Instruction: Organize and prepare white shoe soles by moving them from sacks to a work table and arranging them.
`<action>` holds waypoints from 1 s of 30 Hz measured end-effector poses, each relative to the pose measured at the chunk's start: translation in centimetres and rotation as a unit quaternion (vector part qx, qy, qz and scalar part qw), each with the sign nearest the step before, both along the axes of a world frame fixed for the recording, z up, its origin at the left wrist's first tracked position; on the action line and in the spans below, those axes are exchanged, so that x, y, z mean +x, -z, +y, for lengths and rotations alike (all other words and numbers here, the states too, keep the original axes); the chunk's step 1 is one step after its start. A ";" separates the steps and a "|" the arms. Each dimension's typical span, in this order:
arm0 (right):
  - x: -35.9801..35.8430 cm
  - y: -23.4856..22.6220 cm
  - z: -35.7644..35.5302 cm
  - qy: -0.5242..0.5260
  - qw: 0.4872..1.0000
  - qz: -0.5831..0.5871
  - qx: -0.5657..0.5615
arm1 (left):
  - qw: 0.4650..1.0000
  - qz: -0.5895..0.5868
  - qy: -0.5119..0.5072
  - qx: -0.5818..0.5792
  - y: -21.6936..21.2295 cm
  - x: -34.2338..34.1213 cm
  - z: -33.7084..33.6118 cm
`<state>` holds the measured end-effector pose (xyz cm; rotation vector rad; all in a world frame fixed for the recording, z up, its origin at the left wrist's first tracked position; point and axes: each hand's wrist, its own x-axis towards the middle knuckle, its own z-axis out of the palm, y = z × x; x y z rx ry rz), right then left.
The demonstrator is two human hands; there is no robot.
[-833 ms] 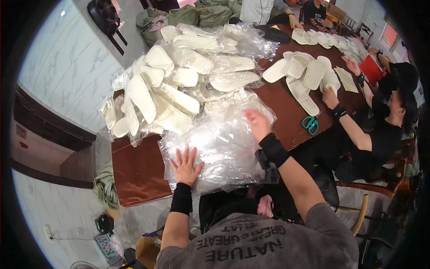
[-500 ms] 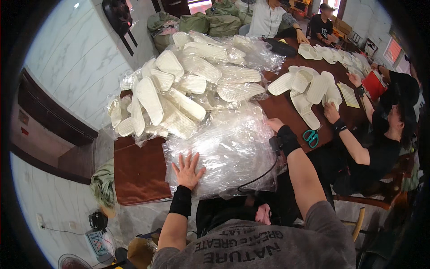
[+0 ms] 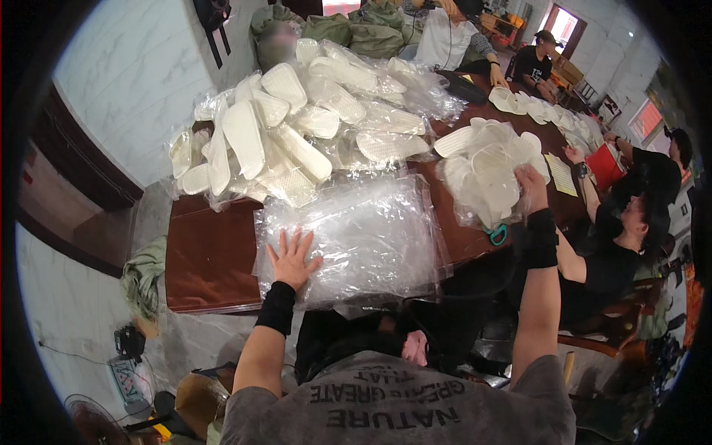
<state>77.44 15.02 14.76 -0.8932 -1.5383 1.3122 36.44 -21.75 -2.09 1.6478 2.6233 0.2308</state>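
My left hand [image 3: 292,261] lies flat, fingers spread, on the near left part of a stack of clear plastic bags [image 3: 371,248]. Off to the right, my right hand [image 3: 531,185] pinches the edge of a loose clear plastic bag [image 3: 482,194]. That bag spreads over several cream slippers [image 3: 454,141] on the table, which show blurred through the film. Beyond the stack rises a big heap of bagged cream slippers [image 3: 304,126]. Teal-handled scissors [image 3: 498,235] lie by the near edge of the loose bag, partly covered.
The brown table [image 3: 211,256] runs away to the far right. A co-worker in black [image 3: 623,256] sits at my right, near a yellow paper [image 3: 561,175] and a red folder [image 3: 604,167]. Others sit farther along by rows of slippers [image 3: 549,111]. Green sacks [image 3: 374,37] stand behind the heap.
My right hand has moved right and away from the stack, carrying a clear bag over the loose slippers. My left hand stays on the stack. The view has shifted slightly.
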 end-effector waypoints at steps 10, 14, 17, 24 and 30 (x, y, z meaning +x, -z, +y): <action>-3.4 -8.5 -4.1 -0.085 0.995 -0.021 0.041 | 1.000 -0.011 0.009 0.024 0.2 0.1 0.3; -6.6 -12.6 -7.5 -0.183 0.982 -0.001 0.053 | 1.000 -0.023 -0.001 0.012 -0.1 0.2 0.0; -8.5 -13.0 -7.2 -0.300 0.953 0.046 0.029 | 1.000 -0.013 -0.003 0.020 0.2 0.0 -0.3; -13.8 -2.8 -1.3 -0.149 0.852 -0.373 0.336 | 1.000 -0.005 0.010 0.011 0.1 0.3 0.2; -13.4 4.8 -7.5 -0.085 0.961 -0.236 0.120 | 1.000 0.004 -0.004 0.024 0.4 0.0 0.2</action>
